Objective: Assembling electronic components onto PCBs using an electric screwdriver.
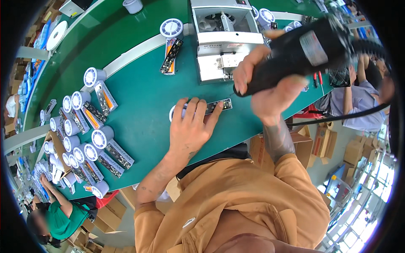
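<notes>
Because they share the left part of the green bench (145, 143) with a cluster of units, the pieces in the open cardboard box (60, 146) are hard to count; white round-headed ones show inside its rim. Around and to the right of it lie the white-headed units (100, 138), most with the head toward the upper left and the circuit board toward the lower right, a shared heading that suggests orderly setting-aside. A lone unit (171, 28) lies farther over, near the metal machine.

Under the left hand (190, 126), near the bench's front edge, is the dark-boarded unit (227, 104), its round head partly covered. The fingers are spread across it with a tip on the board, probably to steady it — whether they also pinch it, I cannot tell. Beyond stands the silver machine (228, 39), its open-topped housing holding dark parts too small to name.

At the right, the right hand (274, 95) is wrapped around a black power tool (291, 57), raised above the bench and blurred — presumably gripped round the body for control. Past it lie red-handled tools (320, 78), and open cardboard cartons (322, 141) stand below, their contents unclear.
</notes>
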### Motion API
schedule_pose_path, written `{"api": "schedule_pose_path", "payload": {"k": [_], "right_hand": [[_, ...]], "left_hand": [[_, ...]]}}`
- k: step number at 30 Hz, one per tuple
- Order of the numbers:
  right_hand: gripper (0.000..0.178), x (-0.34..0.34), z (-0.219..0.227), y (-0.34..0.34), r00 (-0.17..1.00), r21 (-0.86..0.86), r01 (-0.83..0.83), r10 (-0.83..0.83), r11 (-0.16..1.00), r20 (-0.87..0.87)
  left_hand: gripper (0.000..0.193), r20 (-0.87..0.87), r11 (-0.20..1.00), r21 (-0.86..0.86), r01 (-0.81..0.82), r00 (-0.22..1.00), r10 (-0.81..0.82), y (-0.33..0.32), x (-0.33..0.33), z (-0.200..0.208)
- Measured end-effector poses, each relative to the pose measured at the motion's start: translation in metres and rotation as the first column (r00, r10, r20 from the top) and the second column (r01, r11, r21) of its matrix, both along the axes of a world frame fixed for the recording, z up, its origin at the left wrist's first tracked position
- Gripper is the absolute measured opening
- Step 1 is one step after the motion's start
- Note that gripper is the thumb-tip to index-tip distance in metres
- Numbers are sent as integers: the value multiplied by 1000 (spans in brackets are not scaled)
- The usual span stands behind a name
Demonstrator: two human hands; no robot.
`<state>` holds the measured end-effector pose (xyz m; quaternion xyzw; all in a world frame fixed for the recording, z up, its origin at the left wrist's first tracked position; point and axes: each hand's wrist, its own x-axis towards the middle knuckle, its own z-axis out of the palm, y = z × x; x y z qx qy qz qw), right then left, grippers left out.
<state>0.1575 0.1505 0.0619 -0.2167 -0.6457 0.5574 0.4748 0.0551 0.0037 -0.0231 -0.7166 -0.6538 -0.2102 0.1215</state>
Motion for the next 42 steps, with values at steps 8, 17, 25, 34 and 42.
{"api": "schedule_pose_path", "payload": {"k": [8,17,25,34,42], "right_hand": [[106,16,-8,-16,1000,-129,8,-7,992,5],[98,20,-28,-12,985,-133,-14,-10,991,-174],[101,29,-26,-13,947,-207,-88,17,974,-322],[98,33,-39,-4,919,-18,-209,190,978,-344],[97,35,-41,-3,892,63,-232,238,971,-384]], "left_hand": [[41,-8,1000,26,-13,1000,13,0,-2,-3],[44,-12,1000,10,-13,1000,13,0,-1,-1],[45,-12,1000,13,-9,1000,9,2,-3,-3],[45,-1,1000,12,-6,1000,6,1,-4,-3],[38,5,1000,-11,12,1000,-12,0,-4,-4]]}}
